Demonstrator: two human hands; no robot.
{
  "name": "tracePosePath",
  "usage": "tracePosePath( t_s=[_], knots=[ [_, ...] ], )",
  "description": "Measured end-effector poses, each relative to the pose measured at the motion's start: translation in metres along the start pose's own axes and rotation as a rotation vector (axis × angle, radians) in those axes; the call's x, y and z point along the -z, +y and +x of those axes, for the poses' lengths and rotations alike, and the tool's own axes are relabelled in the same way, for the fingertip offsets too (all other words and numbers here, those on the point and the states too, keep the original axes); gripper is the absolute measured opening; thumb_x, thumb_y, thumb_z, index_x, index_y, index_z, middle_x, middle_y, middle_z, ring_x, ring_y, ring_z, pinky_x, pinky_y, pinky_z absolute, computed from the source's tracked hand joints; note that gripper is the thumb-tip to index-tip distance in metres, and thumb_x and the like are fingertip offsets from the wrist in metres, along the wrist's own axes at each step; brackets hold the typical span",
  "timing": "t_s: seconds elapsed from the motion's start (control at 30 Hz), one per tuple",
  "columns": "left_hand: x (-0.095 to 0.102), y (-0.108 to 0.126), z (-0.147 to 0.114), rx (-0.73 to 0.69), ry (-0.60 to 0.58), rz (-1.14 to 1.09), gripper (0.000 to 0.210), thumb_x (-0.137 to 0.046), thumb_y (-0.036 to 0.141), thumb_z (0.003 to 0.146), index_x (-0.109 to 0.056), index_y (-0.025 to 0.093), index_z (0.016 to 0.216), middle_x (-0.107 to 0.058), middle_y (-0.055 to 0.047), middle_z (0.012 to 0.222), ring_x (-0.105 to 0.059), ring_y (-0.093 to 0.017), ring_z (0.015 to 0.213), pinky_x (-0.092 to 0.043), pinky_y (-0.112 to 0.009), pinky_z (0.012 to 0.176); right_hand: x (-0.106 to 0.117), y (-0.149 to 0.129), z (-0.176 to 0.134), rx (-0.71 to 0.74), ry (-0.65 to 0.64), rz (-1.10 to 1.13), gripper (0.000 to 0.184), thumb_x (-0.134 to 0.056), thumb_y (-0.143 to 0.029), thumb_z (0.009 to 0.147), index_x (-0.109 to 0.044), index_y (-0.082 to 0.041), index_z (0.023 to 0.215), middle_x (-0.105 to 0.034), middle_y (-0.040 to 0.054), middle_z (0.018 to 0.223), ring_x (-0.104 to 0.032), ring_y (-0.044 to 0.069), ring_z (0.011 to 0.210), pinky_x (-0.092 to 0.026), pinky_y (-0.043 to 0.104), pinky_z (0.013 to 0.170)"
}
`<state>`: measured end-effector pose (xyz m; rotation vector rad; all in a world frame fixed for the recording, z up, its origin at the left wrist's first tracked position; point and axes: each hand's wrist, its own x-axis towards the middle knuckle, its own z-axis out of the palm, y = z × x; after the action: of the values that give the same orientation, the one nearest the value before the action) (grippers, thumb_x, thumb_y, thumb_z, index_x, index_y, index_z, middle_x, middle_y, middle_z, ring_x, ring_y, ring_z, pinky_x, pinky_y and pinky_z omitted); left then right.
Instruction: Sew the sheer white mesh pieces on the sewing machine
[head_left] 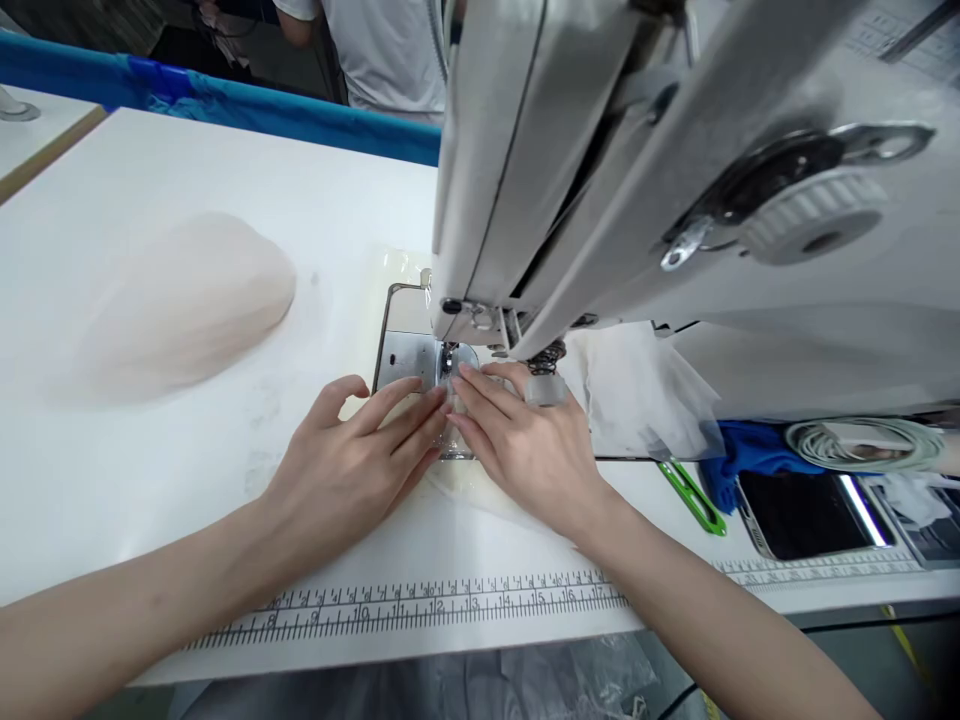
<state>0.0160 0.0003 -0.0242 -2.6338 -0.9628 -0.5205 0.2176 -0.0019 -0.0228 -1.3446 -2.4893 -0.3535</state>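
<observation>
Because the sheer fabric between the hands looks light and limp, it likely wants flat fingertip pressure, left hand spread, right hand flat, fingers together.

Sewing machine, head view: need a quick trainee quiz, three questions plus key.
1. Multiple choice: what color is the slim tool lying between the right hand and the phone? A red, B green, C black.
2. True or false: the left hand holds that tool.
3. Fill in: a ____ scale is printed along the front edge of the white table.

Key: 1. B. 2. False; its fingers are by the metal plate under the machine head. 3. ruler.
</observation>
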Motion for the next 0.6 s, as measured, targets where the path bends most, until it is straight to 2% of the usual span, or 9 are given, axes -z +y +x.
tracePosePath(
  t_s=[0.23,0.4,0.6],
  knots=[
    [-0.0019,0.0003,0.003,0.03,0.019,0.01,0.022,-0.049,0.021,0.098,-0.063,0.02,0.115,-0.07,-0.001,0.119,-0.062,-0.023,0.113,-0.039,-0.041,0.087,-0.0058,0.0047,0.003,-0.023,-0.015,0.0,0.032,-0.045,-0.031,0.1,-0.068,-0.018,0.117,-0.072,0.0038,0.115,-0.058,0.021,0.108,-0.042,0.037,0.096],
    [-0.0028,0.0012,0.0036,0.026,0.018,0.028,0.024,-0.048,0.02,0.099,-0.063,0.016,0.117,-0.069,-0.004,0.121,-0.06,-0.024,0.117,-0.039,-0.041,0.087,-0.008,0.0072,0.0048,-0.013,-0.015,-0.008,0.032,-0.045,-0.029,0.1,-0.065,-0.017,0.121,-0.067,0.0024,0.125,-0.057,0.021,0.112,-0.043,0.037,0.097],
    [-0.0034,0.0024,0.0041,0.049,0.014,-0.001,0.026,-0.047,0.02,0.099,-0.064,0.015,0.118,-0.069,-0.007,0.121,-0.058,-0.025,0.12,-0.039,-0.04,0.091,-0.0085,0.0073,0.005,-0.026,-0.013,-0.005,0.032,-0.045,-0.029,0.099,-0.064,-0.018,0.123,-0.066,0.0021,0.127,-0.055,0.022,0.116,-0.045,0.037,0.096]
  ],
)
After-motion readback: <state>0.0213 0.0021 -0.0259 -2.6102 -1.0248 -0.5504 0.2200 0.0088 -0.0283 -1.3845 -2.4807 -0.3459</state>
